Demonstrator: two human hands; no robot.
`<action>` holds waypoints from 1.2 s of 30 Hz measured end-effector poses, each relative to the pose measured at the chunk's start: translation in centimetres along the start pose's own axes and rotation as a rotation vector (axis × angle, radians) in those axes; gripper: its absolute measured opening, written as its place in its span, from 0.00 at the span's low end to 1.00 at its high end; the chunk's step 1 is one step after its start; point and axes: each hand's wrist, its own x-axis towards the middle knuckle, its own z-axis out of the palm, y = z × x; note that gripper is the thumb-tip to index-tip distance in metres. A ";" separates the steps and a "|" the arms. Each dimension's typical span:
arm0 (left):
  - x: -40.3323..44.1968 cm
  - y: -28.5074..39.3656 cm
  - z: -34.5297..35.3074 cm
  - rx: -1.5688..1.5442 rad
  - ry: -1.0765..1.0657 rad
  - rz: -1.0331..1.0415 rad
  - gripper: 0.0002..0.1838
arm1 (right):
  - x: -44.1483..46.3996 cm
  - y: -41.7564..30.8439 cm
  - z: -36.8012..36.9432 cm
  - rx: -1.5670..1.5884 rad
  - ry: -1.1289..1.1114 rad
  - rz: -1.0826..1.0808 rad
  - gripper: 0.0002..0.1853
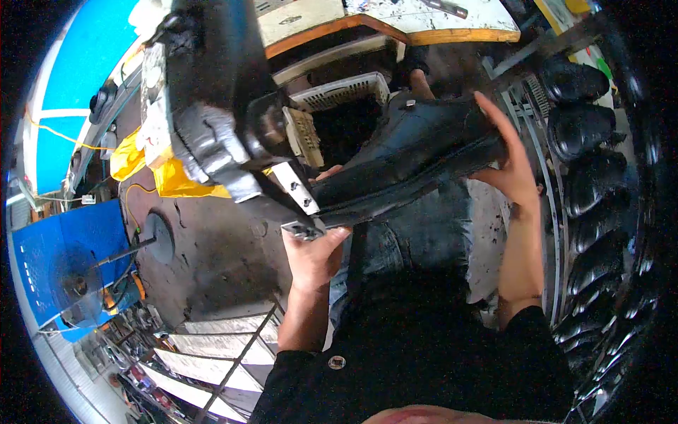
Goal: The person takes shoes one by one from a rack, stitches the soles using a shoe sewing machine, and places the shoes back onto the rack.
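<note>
A black leather shoe (424, 145) with a small metal fitting on its upper is held on its side in front of my body. My right hand (508, 159) grips its right end, thumb below and fingers stretched along the far side. My left hand (314, 258) is closed around the left end, thumb against the lower edge, other fingers mostly hidden behind the shoe. That end touches or lies very close to a metal plate (305, 227) at the tip of a dark machine arm (219, 141). A pale strip with holes (295, 187) stands just above the plate.
Behind the shoe is a pale plastic basket (346, 92) with dark contents. A worktable (459, 25) stands beyond. Racks of black shoes (583, 127) line the right. A fan (78, 283), yellow bag (183, 180) and shelf rack (219, 353) are left. Part of another person's limb (421, 85) shows.
</note>
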 end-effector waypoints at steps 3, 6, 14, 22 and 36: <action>-0.1 -0.4 -0.7 -0.024 0.042 0.005 0.31 | 1.1 -2.3 -0.8 -0.072 0.011 -0.106 0.60; -0.3 -1.1 -1.2 -0.044 0.107 0.053 0.24 | 1.8 -4.3 -0.9 -0.073 -0.008 -0.180 0.59; -0.1 -3.1 -3.7 -0.399 -0.017 -0.005 0.28 | 2.2 -7.4 -0.8 0.025 -0.073 -0.337 0.60; -0.7 -2.4 -6.8 -0.447 -0.102 -0.002 0.30 | 2.0 -9.4 2.7 -0.010 -0.193 -0.356 0.58; -1.7 4.3 -8.1 0.776 0.367 0.810 0.47 | 1.6 -8.7 9.8 0.114 -0.283 -0.250 0.49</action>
